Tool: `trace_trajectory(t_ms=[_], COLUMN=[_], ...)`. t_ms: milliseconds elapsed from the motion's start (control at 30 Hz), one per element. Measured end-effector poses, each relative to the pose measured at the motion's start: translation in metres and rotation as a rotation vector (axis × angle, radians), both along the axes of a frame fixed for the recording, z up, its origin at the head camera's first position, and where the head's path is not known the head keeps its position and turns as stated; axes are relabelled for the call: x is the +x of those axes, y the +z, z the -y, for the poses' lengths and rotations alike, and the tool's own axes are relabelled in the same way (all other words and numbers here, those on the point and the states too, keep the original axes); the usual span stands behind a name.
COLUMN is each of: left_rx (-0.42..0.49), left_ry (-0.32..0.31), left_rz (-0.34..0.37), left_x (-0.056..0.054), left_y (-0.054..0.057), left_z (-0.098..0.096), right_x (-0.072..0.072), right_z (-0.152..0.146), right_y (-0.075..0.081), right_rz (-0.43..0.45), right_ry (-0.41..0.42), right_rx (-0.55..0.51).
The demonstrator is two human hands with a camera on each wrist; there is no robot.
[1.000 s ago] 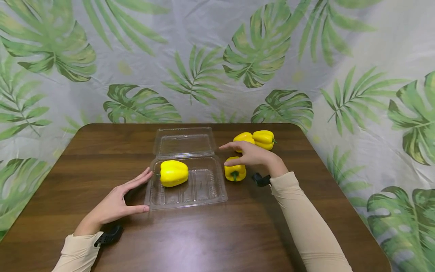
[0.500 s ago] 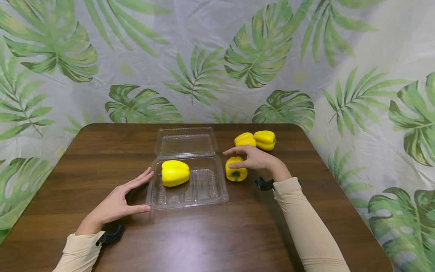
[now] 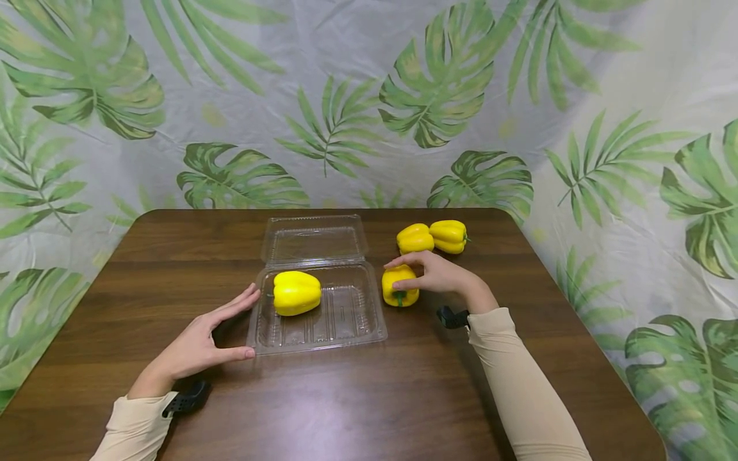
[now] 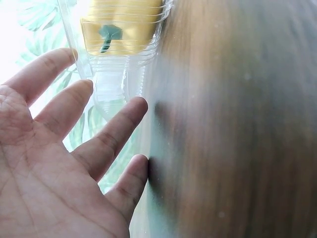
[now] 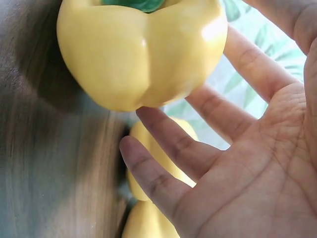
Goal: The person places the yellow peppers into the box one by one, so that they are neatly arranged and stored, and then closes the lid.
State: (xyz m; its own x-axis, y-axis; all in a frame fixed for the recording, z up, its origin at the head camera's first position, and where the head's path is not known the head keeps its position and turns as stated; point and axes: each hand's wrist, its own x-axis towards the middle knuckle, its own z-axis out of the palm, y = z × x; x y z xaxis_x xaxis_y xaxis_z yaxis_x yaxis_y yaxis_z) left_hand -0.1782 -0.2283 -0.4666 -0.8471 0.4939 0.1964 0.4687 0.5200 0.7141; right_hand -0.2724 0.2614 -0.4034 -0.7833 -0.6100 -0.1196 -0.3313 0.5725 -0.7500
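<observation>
My left hand [image 3: 193, 346] has its fingers spread at the left edge of a clear plastic clamshell container [image 3: 377, 320], which lies with its lid [image 3: 314, 221] folded back. In the left wrist view, two fingertips [image 4: 85, 88] touch or overlap the container's rim. One yellow bell pepper [image 3: 296, 293] lies inside on the left. Just right of the container, my right hand [image 3: 441, 272] is over another yellow bell pepper [image 3: 391, 291], thumb across its near side by the green stem. In the right wrist view, its loosely extended fingers [image 5: 168, 136] reach behind that pepper [image 5: 143, 54].
Two more yellow bell peppers, a left one [image 3: 414, 237] and a right one [image 3: 448, 235], lie side by side at the back right of the brown wooden table [image 3: 346, 410]. A leaf-patterned cloth [image 3: 346, 115] hangs behind the table.
My right hand has come slightly down and toward me, its fingers and thumb now closer about the pepper beside the container. The left hand, container and peppers stay in place.
</observation>
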Motion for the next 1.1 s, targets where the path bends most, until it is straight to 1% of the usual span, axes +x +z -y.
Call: trace_trajectory(t_ms=[233,333,567,733,1100], left_rx=[-0.002,-0.002,-0.002,0.005,-0.012], left_ry=[-0.006,-0.003,-0.005,-0.006,0.002], left_rz=[-0.001,0.003,-0.017,-0.008,-0.001], left_x=[-0.002,-0.002,-0.001,-0.001,0.001], left_y=[-0.003,-0.003,-0.002,0.0,0.002], left_z=[0.001,0.001,0.0,-0.001,0.0], right_x=[0.001,0.002,0.006,0.009,0.019], right_z=[-0.006,-0.009,-0.014,-0.019,-0.031], right_y=[-0.005,-0.007,-0.007,-0.008,-0.012], right_rz=[0.0,-0.002,0.003,0.005,-0.005], right_ry=[-0.002,-0.012,-0.041,-0.049,-0.124], right_rx=[-0.023,-0.026,-0.019,-0.023,0.01])
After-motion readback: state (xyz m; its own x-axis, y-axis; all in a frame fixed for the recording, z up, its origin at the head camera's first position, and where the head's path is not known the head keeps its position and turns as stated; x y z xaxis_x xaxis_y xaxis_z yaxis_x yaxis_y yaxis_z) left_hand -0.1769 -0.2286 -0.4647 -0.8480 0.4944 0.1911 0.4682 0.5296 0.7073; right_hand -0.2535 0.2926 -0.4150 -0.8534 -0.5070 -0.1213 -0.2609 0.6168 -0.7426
